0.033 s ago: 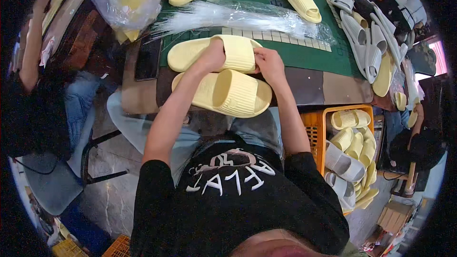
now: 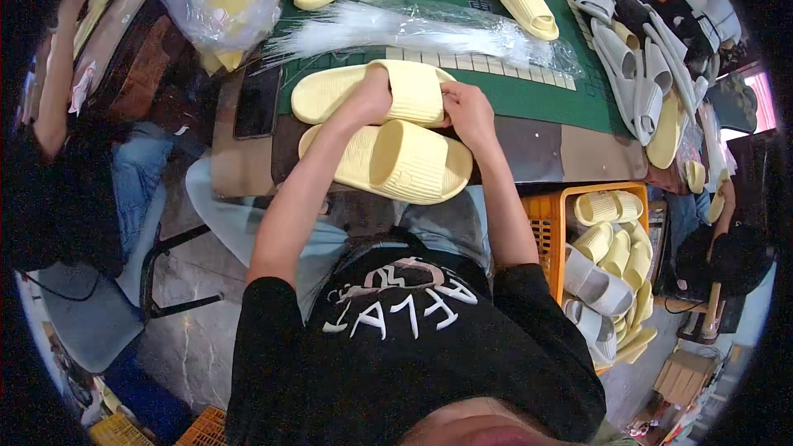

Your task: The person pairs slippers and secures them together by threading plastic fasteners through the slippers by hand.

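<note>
Left hand [image 2: 369, 92]: I see it grasping the far yellow slipper [image 2: 372, 91] at its strap.
Right hand [image 2: 467, 111]: gripping the same slipper's end.
Near slipper [image 2: 388, 161]: at the table [image 2: 537, 149] near edge, touching the far one.

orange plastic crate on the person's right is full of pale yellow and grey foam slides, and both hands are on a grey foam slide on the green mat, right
Not quite: in the head view both hands, left hand and right hand, are on a pale yellow foam slide, not grey. The orange plastic crate detail is right.
</note>
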A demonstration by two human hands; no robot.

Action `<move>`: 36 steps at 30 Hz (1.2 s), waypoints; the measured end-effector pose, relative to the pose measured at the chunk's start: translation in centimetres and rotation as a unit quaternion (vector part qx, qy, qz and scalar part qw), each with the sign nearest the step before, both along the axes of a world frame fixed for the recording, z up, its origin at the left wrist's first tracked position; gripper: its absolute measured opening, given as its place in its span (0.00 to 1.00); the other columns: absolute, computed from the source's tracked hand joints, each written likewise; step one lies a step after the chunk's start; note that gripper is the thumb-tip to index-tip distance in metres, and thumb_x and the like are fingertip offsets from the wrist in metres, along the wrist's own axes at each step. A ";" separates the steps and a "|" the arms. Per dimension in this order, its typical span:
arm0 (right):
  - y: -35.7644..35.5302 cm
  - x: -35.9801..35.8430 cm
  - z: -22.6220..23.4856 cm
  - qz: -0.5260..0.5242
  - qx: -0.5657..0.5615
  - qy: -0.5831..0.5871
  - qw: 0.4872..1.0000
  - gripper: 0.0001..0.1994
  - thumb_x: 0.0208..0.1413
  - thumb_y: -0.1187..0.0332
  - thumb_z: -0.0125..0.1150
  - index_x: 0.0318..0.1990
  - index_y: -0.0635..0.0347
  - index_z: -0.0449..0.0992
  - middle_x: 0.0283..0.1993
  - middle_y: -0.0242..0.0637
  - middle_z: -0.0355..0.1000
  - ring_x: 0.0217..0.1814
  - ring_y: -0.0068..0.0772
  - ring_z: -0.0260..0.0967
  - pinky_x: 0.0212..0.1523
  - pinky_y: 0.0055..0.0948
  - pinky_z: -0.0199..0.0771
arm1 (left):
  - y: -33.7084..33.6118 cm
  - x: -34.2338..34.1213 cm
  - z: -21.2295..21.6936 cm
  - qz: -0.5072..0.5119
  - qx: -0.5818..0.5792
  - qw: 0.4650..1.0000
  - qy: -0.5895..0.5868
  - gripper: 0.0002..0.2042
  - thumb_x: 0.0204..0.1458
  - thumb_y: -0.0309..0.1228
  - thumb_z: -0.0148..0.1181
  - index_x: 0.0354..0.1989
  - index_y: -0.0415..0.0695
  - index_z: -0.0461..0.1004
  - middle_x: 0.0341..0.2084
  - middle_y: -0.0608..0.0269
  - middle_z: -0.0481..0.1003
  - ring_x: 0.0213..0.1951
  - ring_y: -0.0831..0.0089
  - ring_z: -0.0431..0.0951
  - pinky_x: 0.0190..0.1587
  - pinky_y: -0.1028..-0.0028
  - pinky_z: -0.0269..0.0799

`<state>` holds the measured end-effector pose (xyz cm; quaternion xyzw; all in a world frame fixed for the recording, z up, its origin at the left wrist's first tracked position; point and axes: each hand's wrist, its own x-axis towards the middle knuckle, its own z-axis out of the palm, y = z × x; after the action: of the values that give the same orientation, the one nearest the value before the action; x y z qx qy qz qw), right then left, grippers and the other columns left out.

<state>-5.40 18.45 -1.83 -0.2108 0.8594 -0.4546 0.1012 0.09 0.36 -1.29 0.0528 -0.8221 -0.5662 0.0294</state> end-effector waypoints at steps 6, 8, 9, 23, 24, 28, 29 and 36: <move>-0.2 1.2 1.7 -0.020 -0.080 0.003 0.997 0.06 0.55 0.74 0.51 0.36 0.68 0.71 0.21 0.39 0.71 0.19 0.23 0.68 0.21 0.23 0.67 | -1.7 0.7 0.1 -0.036 -0.060 0.998 -0.007 0.10 0.49 0.21 0.48 0.37 0.34 0.75 0.25 0.59 0.77 0.27 0.73 0.75 0.30 0.74 0.70; 0.5 1.6 1.8 -0.068 -0.119 0.091 0.986 0.05 0.56 0.72 0.51 0.37 0.64 0.70 0.21 0.39 0.73 0.17 0.30 0.71 0.20 0.27 0.68 | -2.7 1.1 0.7 -0.011 -0.048 0.997 -0.056 0.10 0.47 0.21 0.48 0.34 0.34 0.75 0.20 0.53 0.75 0.26 0.67 0.76 0.32 0.70 0.70; 0.8 1.7 2.2 -0.099 -0.104 0.109 0.984 0.04 0.56 0.73 0.51 0.36 0.64 0.69 0.21 0.38 0.73 0.18 0.28 0.70 0.18 0.25 0.67 | -2.8 1.8 1.4 0.016 -0.029 0.997 -0.072 0.08 0.49 0.24 0.50 0.33 0.35 0.75 0.17 0.52 0.73 0.24 0.62 0.75 0.31 0.67 0.70; 0.7 4.3 4.2 -0.055 -0.213 0.116 0.969 0.05 0.59 0.75 0.50 0.37 0.65 0.72 0.21 0.28 0.67 0.19 0.11 0.59 0.17 0.15 0.56 | 5.4 0.9 5.0 -0.008 0.106 0.993 0.054 0.10 0.49 0.32 0.61 0.35 0.37 0.77 0.20 0.63 0.75 0.18 0.81 0.70 0.20 0.80 0.68; 0.8 4.4 4.0 -0.057 -0.212 0.115 0.969 0.05 0.59 0.75 0.50 0.37 0.65 0.72 0.21 0.28 0.67 0.19 0.11 0.59 0.17 0.15 0.56 | 5.5 1.0 4.7 0.010 0.116 0.992 0.055 0.10 0.47 0.31 0.62 0.34 0.37 0.77 0.19 0.63 0.75 0.18 0.82 0.70 0.19 0.80 0.68; 1.1 4.6 3.7 -0.067 -0.218 0.090 0.970 0.05 0.58 0.74 0.51 0.38 0.65 0.72 0.19 0.29 0.66 0.18 0.13 0.60 0.17 0.17 0.58 | 5.6 1.0 4.0 0.015 0.174 0.982 0.068 0.08 0.45 0.28 0.63 0.31 0.36 0.78 0.18 0.64 0.75 0.16 0.84 0.69 0.18 0.82 0.67; 1.1 4.7 3.8 -0.074 -0.220 0.067 0.970 0.06 0.57 0.74 0.52 0.39 0.65 0.72 0.19 0.31 0.67 0.18 0.15 0.62 0.19 0.19 0.61 | 5.6 1.0 4.0 0.014 0.173 0.983 0.067 0.08 0.45 0.28 0.63 0.31 0.36 0.78 0.18 0.64 0.75 0.16 0.84 0.69 0.18 0.82 0.67; 1.2 6.1 4.9 -0.036 -0.229 0.046 0.972 0.07 0.59 0.76 0.47 0.42 0.65 0.69 0.20 0.29 0.64 0.20 0.14 0.58 0.20 0.16 0.59 | 5.4 1.2 4.4 0.064 0.240 0.964 0.095 0.07 0.51 0.27 0.57 0.28 0.36 0.77 0.14 0.70 0.69 0.14 0.86 0.66 0.16 0.83 0.61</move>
<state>0.66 19.64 3.03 -0.2177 0.7433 -0.6325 -0.0056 1.34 5.79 3.12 0.0566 -0.6500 -0.7465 0.1304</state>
